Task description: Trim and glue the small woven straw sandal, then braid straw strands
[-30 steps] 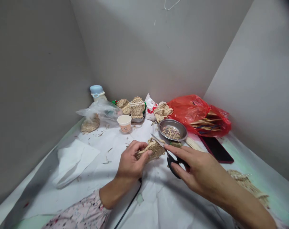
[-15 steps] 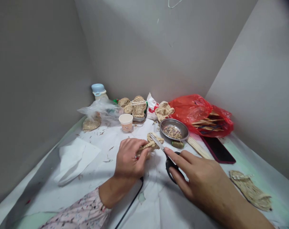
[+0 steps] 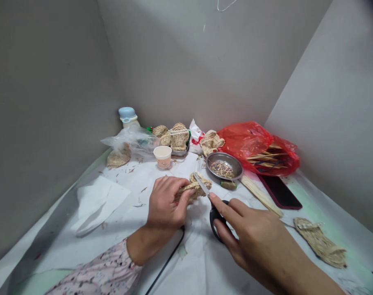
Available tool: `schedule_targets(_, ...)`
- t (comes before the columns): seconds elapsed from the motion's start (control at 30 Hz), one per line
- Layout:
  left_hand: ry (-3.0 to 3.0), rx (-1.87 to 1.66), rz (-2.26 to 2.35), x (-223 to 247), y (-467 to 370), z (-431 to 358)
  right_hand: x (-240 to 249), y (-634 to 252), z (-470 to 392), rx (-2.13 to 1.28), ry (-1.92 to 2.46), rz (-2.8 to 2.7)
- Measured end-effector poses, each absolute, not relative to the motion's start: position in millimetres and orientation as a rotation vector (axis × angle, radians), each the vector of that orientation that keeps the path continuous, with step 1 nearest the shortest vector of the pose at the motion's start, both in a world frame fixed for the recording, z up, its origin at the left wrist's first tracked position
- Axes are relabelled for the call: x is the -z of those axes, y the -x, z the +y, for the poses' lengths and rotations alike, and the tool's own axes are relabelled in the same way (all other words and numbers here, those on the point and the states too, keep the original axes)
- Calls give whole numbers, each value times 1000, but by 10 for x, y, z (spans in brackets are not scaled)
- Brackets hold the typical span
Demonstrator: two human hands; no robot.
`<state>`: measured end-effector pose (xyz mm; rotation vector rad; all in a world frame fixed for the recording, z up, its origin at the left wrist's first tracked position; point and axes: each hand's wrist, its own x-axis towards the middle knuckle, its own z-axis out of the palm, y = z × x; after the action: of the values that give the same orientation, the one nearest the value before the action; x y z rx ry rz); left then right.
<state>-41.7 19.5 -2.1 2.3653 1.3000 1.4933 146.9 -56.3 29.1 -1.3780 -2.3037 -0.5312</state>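
Black on the scissors handles [image 3: 214, 216]; straw-tan on the held woven piece [image 3: 200, 191]; red on the right-hand bag [image 3: 242, 141]; pale blue on the bottle lid [image 3: 126, 112]; dark-speckled pink on the sleeve [image 3: 103, 268].

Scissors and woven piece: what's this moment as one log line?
Left hand: grips woven piece | Right hand: holds scissors | Blades: overlapping woven piece | Nearby: metal bowl with straw scraps

No word, brand or number can be read. The paper cup [image 3: 163, 162] bears small printed marks on its side, too small to make out. The white packet [image 3: 194, 141] has red patches whose shapes cannot be told as letters or plain colour. The phone's screen [image 3: 281, 192] is dark.
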Motion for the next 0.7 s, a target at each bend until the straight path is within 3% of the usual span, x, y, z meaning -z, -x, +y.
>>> schedule_targets(0.27,-2078,-1384,1353,-36,395,204,-328,-1558,-524,302,1397,-2216)
schedule_targets(0.43,-1473,-1292,1311,-134,371,191,-386,-1700,-362,-168,1470,-1692)
schedule_targets(0.6,-1101,-1255,1128,-160,316,161,-120,-1587,-92,-810,1329,-1305)
schedule_targets(0.7,-1023,-1225,1099,-158,286,130,0,-1517,7,-1014,1225,-1138)
